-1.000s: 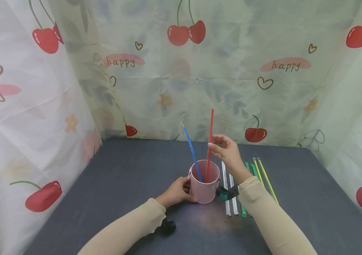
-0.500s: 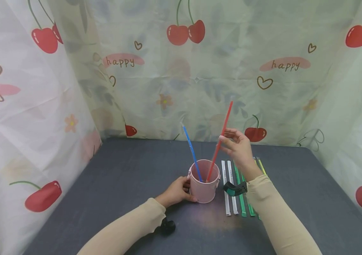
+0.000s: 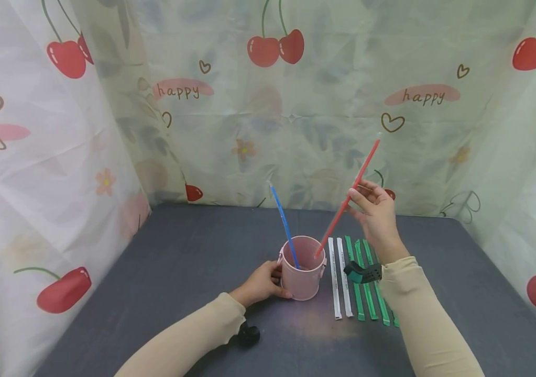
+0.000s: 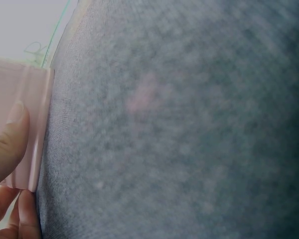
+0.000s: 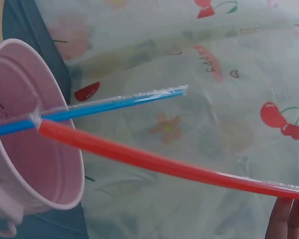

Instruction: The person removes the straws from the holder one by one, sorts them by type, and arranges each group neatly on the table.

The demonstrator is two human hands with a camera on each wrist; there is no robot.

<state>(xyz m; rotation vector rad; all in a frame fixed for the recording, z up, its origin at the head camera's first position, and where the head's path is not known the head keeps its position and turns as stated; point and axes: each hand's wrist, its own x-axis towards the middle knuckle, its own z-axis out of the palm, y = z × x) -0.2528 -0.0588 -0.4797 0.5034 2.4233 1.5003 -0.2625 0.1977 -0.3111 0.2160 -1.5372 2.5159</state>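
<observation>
A makeshift recording booth rather than a lived-in room: a dark grey table is closed in on 3 sides by thin plastic sheeting printed with cherries, hearts and the word "happy". The sheeting hangs creased and hides whatever lies behind, so the building around it cannot be told.

I see the bucket near the middle of the table, my left hand touching its left side. One straw stands inside it; my right hand, up and right of it, holds another straw slanting down into it. Wrapped straws lie just right of the bucket.
</observation>
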